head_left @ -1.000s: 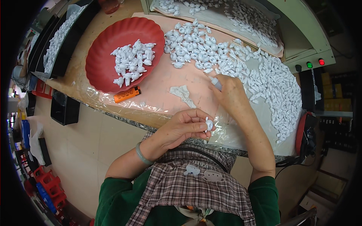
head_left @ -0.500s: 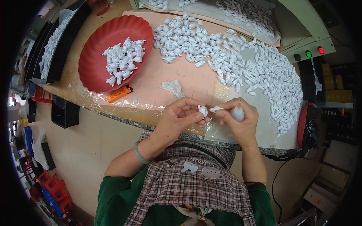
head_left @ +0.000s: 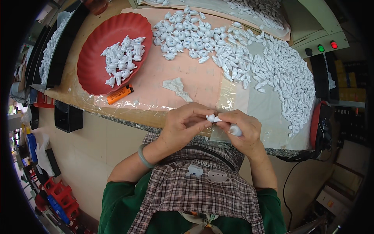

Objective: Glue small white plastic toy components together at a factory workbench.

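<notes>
My left hand (head_left: 179, 125) pinches a small white figurine head (head_left: 210, 117) between thumb and fingers. Against it my right hand (head_left: 248, 132) presses a slim white figurine body (head_left: 217, 119), held by thumb and forefinger; the two pieces touch. A small whitish squeeze bottle (head_left: 235, 130) is also tucked in the right hand, its tip pointing toward me. Both hands are above the table's front edge. A crumpled white tissue (head_left: 177, 88) lies just beyond them.
A red scalloped bowl (head_left: 87, 64) with joined white figurines stands at left, an orange cylinder (head_left: 120, 94) beside it. Loose heads (head_left: 187, 33) pile at the back, slim bodies (head_left: 290, 84) at right. A pale green machine housing (head_left: 317, 29) with lit buttons stands at back right.
The head and body, apart before, now touch between my hands. My right hand has moved left and tilted the bottle, whose tip pointed away earlier. The view has shifted slightly.
</notes>
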`<action>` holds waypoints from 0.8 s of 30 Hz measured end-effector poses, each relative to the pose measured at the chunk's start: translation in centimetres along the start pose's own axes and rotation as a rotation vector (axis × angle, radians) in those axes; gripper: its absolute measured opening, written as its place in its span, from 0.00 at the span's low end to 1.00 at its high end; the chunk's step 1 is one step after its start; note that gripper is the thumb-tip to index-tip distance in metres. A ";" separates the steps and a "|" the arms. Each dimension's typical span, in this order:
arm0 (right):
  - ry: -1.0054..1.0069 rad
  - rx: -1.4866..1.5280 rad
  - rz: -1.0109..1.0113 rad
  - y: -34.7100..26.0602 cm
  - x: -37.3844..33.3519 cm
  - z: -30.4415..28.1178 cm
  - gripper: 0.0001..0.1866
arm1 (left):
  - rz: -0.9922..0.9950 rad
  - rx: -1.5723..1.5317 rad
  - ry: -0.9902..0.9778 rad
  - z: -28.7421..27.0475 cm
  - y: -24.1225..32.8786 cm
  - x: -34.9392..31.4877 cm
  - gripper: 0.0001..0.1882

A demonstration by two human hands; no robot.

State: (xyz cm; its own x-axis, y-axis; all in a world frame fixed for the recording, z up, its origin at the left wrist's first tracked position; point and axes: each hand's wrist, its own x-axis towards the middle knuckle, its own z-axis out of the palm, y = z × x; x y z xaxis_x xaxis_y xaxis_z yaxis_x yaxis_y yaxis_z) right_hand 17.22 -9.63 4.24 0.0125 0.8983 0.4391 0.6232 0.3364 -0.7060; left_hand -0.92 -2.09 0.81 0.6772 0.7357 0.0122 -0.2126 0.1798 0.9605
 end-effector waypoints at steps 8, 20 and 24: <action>-0.067 -0.137 -0.233 1.0 -1.3 0.0 0.14 | 0.429 0.582 -0.069 -0.5 -0.1 0.3 0.13; -0.046 -0.088 -0.233 2.1 -1.7 0.8 0.13 | 0.415 0.626 -0.070 -0.6 -0.3 0.2 0.12; -0.054 -0.086 -0.248 2.1 -1.6 0.8 0.12 | 0.407 0.604 -0.085 -0.7 -0.4 0.3 0.12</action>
State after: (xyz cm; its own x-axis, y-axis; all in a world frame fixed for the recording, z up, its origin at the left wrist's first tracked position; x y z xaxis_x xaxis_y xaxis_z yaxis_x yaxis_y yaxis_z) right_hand 17.91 -10.18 1.58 -0.1893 0.8057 0.5612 0.6660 0.5253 -0.5296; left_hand -1.11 -1.52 0.22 0.6850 0.6097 0.3989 -0.0506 -0.5065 0.8608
